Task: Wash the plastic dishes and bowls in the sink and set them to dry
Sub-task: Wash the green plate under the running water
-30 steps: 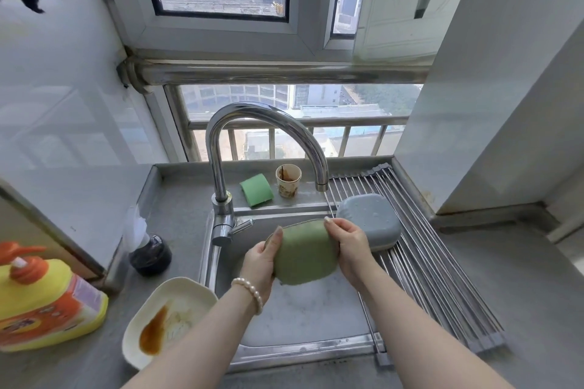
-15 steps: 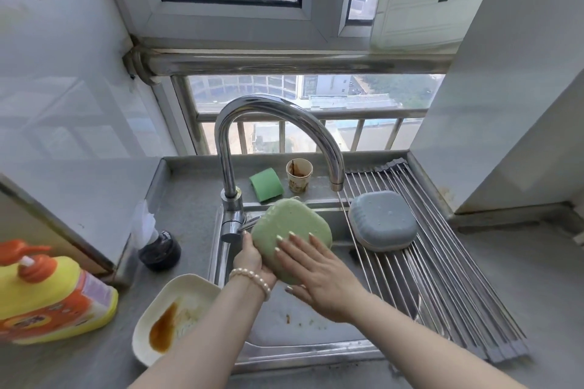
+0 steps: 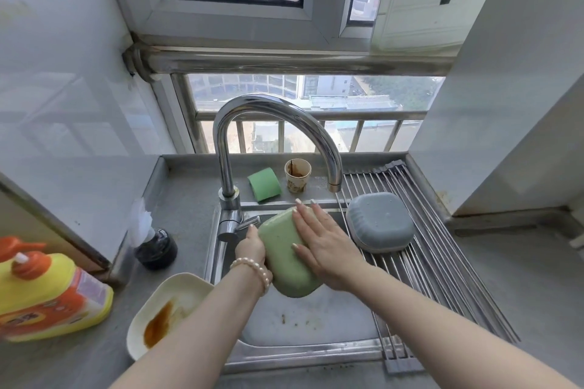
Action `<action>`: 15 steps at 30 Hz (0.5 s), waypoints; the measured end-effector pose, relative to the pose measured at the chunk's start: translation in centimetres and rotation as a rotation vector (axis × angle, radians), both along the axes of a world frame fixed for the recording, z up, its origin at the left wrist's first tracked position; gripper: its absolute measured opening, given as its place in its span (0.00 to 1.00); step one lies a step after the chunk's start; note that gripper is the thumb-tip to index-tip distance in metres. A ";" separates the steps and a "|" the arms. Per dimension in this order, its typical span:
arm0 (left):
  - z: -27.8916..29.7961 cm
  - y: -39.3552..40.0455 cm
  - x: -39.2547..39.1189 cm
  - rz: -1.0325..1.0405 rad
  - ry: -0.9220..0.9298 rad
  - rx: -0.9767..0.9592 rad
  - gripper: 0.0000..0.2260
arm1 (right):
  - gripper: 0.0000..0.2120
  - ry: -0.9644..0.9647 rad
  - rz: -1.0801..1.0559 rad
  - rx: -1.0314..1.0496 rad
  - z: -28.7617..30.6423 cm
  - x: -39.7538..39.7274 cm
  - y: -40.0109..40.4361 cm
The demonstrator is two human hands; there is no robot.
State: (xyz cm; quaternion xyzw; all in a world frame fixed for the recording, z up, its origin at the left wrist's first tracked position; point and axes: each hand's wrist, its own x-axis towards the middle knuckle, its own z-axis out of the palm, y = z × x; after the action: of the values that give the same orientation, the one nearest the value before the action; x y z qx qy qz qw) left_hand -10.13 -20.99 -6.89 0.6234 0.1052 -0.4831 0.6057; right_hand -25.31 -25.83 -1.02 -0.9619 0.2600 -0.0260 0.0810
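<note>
Over the sink (image 3: pixel 303 354) I hold a green plastic bowl (image 3: pixel 284 259) bottom side up and tilted. My left hand (image 3: pixel 251 245) grips its left rim from behind, fingers mostly hidden. My right hand (image 3: pixel 322 240) lies flat on the bowl's underside with fingers straight, pointing toward the faucet (image 3: pixel 271 110). A blue-grey plastic bowl (image 3: pixel 379 226) sits upside down on the roll-up drying rack (image 3: pixel 448 275) to the right. A white dish (image 3: pixel 167 309) with a brown sauce smear rests on the counter left of the sink.
A yellow detergent bottle (image 3: pixel 53 290) stands at far left, a small dark jar (image 3: pixel 156 248) beside the sink. Behind the faucet lie a green sponge (image 3: pixel 264 183) and a stained paper cup (image 3: pixel 297 175). Food crumbs dot the sink bottom (image 3: pixel 300 319). Walls close in on both sides.
The green bowl has been turned bottom-up and tilted. My right hand left its edge, flattened on the underside and slid up toward the far rim. The left hand keeps its hold.
</note>
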 end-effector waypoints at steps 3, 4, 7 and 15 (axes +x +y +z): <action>0.0 -0.5 -0.7 -0.074 -0.225 0.064 0.22 | 0.40 0.060 -0.072 -0.006 1.1 2.7 0.9; 0.9 -0.5 -1.2 -0.098 -0.272 0.080 0.21 | 0.37 -0.007 -0.098 -0.034 1.3 3.3 0.9; 4.1 -0.5 -2.0 -0.158 -0.425 0.120 0.22 | 0.21 -0.238 -0.307 0.104 1.7 3.3 -1.0; 6.0 0.1 -4.6 -0.499 -1.348 0.176 0.19 | 0.13 -0.557 -1.009 0.791 1.4 1.8 -3.8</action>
State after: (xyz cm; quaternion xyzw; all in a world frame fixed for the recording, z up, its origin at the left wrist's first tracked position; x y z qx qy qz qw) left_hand -14.77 -20.90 -0.93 0.8378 -0.3981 -0.1071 0.3580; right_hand -23.48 -29.67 0.33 -0.5795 0.6343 -0.2095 0.4669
